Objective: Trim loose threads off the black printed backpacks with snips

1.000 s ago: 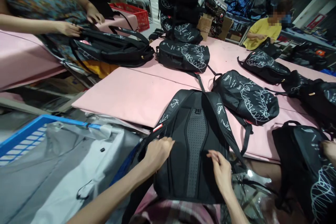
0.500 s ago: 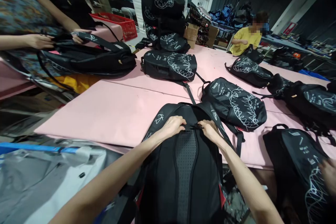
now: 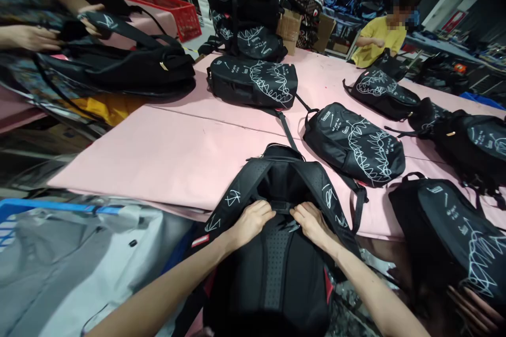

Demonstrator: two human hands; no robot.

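Observation:
A black backpack (image 3: 253, 284) stands in front of me with its padded back panel facing me, and its shoulder straps with white scribbles spread to both sides. Between the shoulder straps a short black chest strap (image 3: 281, 207) runs across, with what looks like a buckle at its middle. My left hand (image 3: 255, 219) pinches the left end of this strap. At the other end, my right hand (image 3: 309, 221) is closed on it too, with a loose strap tail hanging beside the fingers.
On the pink table (image 3: 166, 163) lie several black backpacks, one (image 3: 353, 142) close on the right. More are stacked (image 3: 245, 10) at the back. A blue-rimmed bin (image 3: 79, 205) holds grey material at left. One co-worker's hands (image 3: 31, 37) handle another backpack; a person in yellow (image 3: 379, 37) sits farther off.
My hands have moved slightly down, with the strap now stretched between them. The backpack's top has tipped so its shoulder straps bow outward. The view has tilted downward.

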